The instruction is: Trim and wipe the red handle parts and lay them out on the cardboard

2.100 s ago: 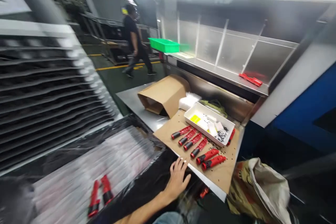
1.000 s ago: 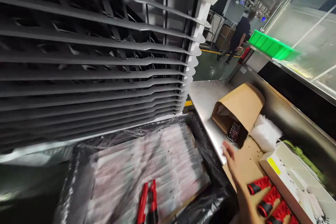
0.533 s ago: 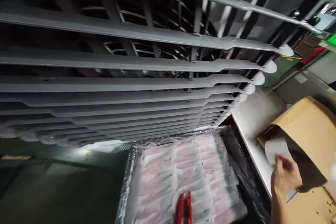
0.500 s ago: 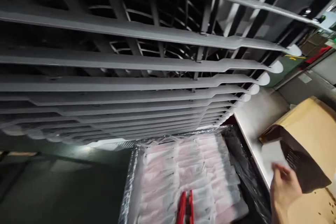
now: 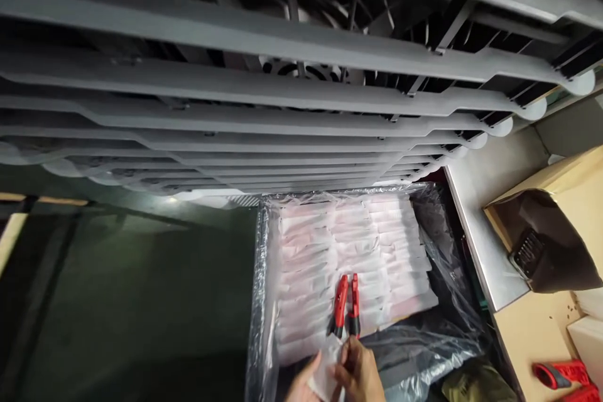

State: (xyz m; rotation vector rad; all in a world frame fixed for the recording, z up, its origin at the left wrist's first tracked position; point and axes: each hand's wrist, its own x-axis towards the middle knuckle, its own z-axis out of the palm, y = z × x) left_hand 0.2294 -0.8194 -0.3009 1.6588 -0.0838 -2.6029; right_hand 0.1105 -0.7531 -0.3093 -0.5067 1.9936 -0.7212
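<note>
My left hand (image 5: 303, 382) and my right hand (image 5: 362, 372) meet at the lower middle of the head view. Between them is a small white packet (image 5: 324, 369), thin and paper-like. The right fingers pinch at its upper right edge, while the left fingers grip its left side. Just beyond the hands, a red-and-black tool (image 5: 341, 301) with two narrow red arms lies on rows of whitish-pink wrapped packets (image 5: 348, 239). These rows fill a box lined with clear plastic (image 5: 264, 264).
A large grey louvred frame (image 5: 264, 91) with fans behind it hangs over the box. On the right, a metal ledge (image 5: 475, 232) carries an opened cardboard box (image 5: 579, 188) with a dark inside. Another red-and-black tool (image 5: 560, 374) lies at the lower right.
My right hand has come from beside the cardboard box on the right to the middle, bringing a white piece. My left hand has come into view and holds the packet too. The view has shifted.
</note>
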